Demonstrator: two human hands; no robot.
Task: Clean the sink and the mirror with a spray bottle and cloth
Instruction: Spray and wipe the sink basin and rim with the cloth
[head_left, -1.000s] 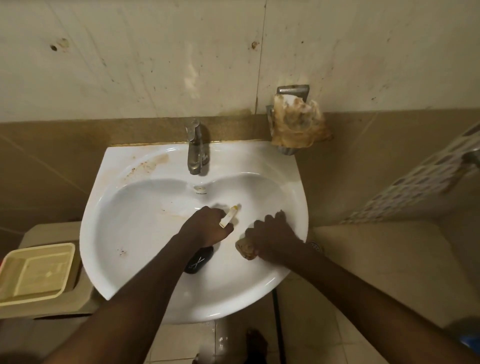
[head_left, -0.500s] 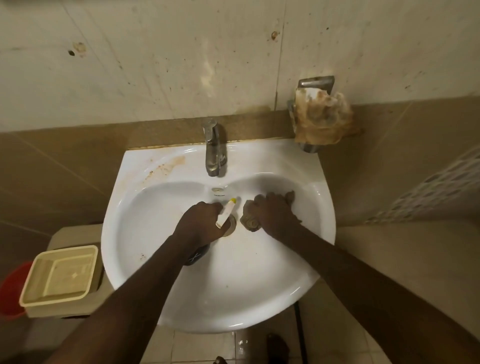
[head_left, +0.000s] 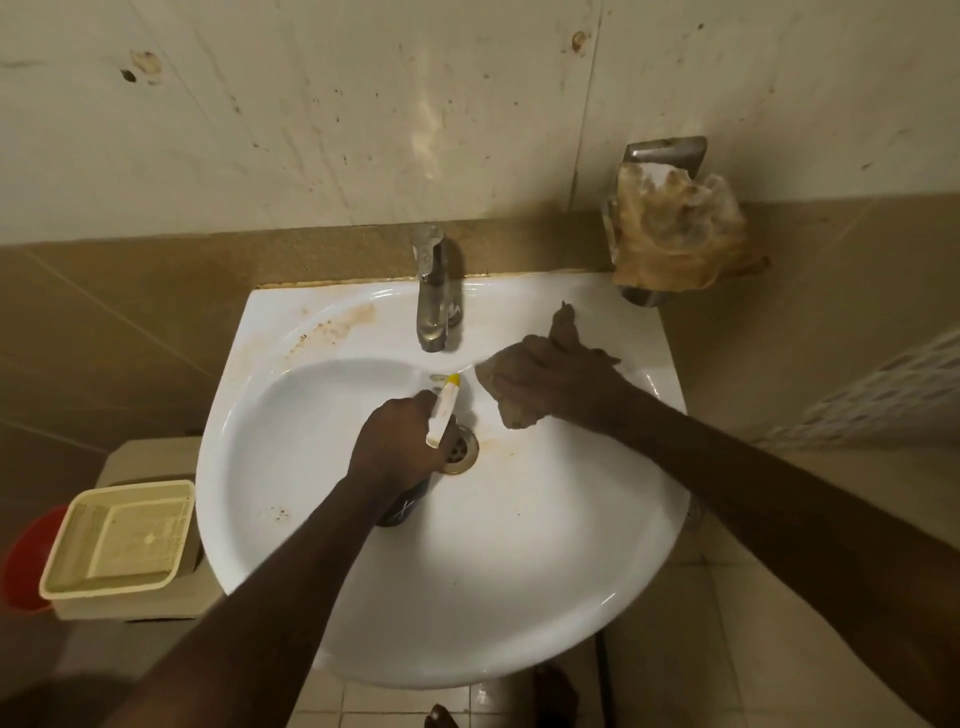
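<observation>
Both hands are working in the sink (head_left: 545, 545): the right hand (head_left: 550, 382) is pressing the cloth (head_left: 511, 408) on its back slope beside the tap (head_left: 434, 291), fingers curled around it — the left hand (head_left: 397, 447) is gripping the bottle (head_left: 442, 410) over the drain (head_left: 460, 449). Wiping is under way; next, probably, the rust stains behind the tap's left.

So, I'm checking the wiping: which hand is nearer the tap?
Right. The right hand presses the cloth just right of the tap; the left hand holds the spray bottle lower, over the drain.
</observation>
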